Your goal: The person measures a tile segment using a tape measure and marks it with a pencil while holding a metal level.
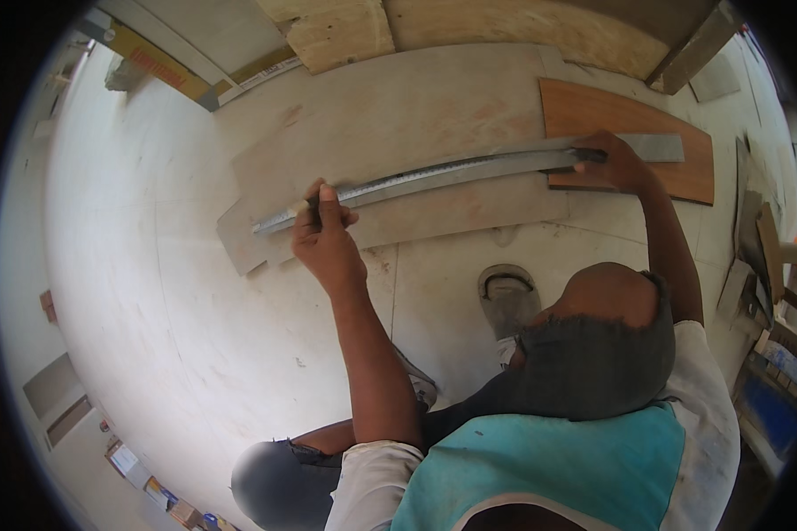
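A tape measure blade [398,180], silver with dark markings, lies stretched along a narrow grey strip [496,165]. At its right end, my right hand [618,162] is closed round the dark end of the tape measure, its fingertips pressed near the strip. Over the left part of the blade, my left hand [329,241] is closed in a pinch, thumb upward. Something small and pale pokes out by its fingers, too small to name. Beneath the strip are a large pale board [407,106] and, on the right, a brown wood-look panel [629,111].
A plywood piece [522,28] and a wooden post [695,49] border the far side. A yellow-and-grey long box [164,73] lies far left. Offcuts [753,248] lean at the right. My sandalled foot [508,296] stands just short of the board. Small boxes [155,491] sit lower left.
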`<state>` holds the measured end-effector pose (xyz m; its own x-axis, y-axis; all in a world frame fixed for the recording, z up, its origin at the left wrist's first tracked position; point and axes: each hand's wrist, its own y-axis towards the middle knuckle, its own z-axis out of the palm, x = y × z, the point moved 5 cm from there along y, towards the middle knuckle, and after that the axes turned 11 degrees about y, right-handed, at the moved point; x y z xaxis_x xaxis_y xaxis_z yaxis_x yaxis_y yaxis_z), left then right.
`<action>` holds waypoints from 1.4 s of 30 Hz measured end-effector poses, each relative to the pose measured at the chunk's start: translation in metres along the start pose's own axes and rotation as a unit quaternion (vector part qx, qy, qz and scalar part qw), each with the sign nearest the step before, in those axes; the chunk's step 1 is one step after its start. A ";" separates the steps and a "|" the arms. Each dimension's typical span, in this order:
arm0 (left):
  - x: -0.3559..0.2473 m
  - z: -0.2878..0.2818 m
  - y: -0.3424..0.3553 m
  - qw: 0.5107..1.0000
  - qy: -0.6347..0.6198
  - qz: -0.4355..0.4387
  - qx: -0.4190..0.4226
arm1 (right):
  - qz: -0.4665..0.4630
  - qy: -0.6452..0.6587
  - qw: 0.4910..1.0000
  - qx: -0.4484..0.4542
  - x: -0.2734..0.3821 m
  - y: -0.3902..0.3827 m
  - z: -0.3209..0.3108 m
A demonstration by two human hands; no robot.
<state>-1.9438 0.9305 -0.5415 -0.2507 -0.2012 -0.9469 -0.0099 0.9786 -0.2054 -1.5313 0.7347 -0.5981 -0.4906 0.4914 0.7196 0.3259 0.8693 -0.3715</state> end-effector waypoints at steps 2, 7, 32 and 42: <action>0.009 0.005 -0.003 0.999 0.029 -0.005 0.020 | 0.009 0.004 1.000 0.000 0.001 0.001 -0.001; 0.041 0.031 -0.013 0.999 -0.009 0.003 0.054 | 0.037 -0.019 0.999 0.011 0.007 0.001 0.001; 0.072 0.073 -0.008 0.995 0.004 0.034 0.093 | 0.033 -0.012 0.999 0.034 0.002 0.002 -0.002; 0.074 0.075 -0.009 0.996 0.000 0.041 0.078 | 0.039 -0.025 0.998 0.034 0.000 0.003 -0.001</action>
<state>-1.8892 0.9038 -0.6283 -0.2454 -0.1212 -0.9618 0.1616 0.9732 -0.1638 -1.5298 0.7374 -0.5983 -0.5058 0.5589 0.6572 0.3107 0.8287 -0.4656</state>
